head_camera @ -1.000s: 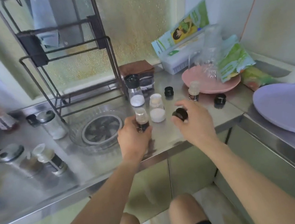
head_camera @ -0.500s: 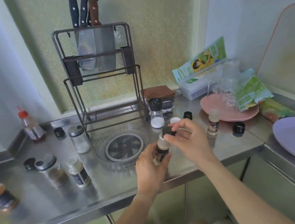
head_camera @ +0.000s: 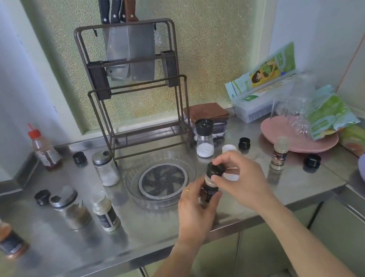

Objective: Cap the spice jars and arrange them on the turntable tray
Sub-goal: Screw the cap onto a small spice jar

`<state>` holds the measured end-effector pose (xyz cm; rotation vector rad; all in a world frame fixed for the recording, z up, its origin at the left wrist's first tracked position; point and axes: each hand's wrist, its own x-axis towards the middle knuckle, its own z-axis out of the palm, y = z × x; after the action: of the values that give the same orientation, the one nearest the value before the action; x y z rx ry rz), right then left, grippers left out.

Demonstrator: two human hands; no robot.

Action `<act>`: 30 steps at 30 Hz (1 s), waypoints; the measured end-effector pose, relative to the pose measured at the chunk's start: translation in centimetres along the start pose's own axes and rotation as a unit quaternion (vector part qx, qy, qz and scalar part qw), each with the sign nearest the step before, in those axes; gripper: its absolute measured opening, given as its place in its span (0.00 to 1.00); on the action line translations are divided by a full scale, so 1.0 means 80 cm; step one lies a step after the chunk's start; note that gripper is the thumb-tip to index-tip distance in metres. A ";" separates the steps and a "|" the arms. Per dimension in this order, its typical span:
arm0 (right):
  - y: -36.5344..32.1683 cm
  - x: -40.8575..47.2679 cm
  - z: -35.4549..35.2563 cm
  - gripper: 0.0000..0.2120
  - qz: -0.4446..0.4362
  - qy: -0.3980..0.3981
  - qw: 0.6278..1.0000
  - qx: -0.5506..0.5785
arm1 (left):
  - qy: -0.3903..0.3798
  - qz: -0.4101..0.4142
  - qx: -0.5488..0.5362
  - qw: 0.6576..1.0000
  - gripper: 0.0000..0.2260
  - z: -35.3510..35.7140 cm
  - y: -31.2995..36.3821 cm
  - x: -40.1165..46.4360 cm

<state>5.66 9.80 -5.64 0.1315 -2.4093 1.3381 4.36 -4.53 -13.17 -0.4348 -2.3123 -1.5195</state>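
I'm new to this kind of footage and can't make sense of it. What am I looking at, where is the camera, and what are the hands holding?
There is no machine here: a person wears a wide-angle camera on the head, looking down at their own two bare hands. The left hand grips a small spice jar above a steel counter. The right hand pinches a black cap onto the jar's top. Behind the hands sits a clear turntable tray with no jars on it. Other jars stand around it, several uncapped, and loose black caps lie on the counter. A knife rack stands at the back, and a pink plate sits to the right.
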 end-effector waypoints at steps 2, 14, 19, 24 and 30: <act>-0.009 0.010 -0.007 0.19 -0.021 -0.028 0.995 -0.099 | 0.002 0.004 0.010 1.000 0.16 0.001 -0.003 -0.001; -0.036 0.035 -0.039 0.26 -0.031 -0.166 0.928 -0.333 | -0.009 0.031 0.037 0.999 0.18 0.005 -0.008 -0.003; -0.039 0.038 -0.041 0.16 -0.054 -0.194 0.927 -0.317 | -0.015 0.039 0.044 0.998 0.18 0.004 -0.008 -0.003; -0.038 0.040 -0.043 0.20 -0.053 -0.214 0.919 -0.327 | -0.027 0.051 0.044 0.997 0.19 0.002 -0.006 -0.004; -0.029 0.047 -0.050 0.20 -0.048 -0.257 0.935 -0.240 | -0.029 0.034 0.011 0.999 0.20 0.002 -0.006 -0.007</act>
<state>3.94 12.27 -0.48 0.5120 -3.0403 0.6885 4.62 -4.57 -13.86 -0.5531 -2.3315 -1.4671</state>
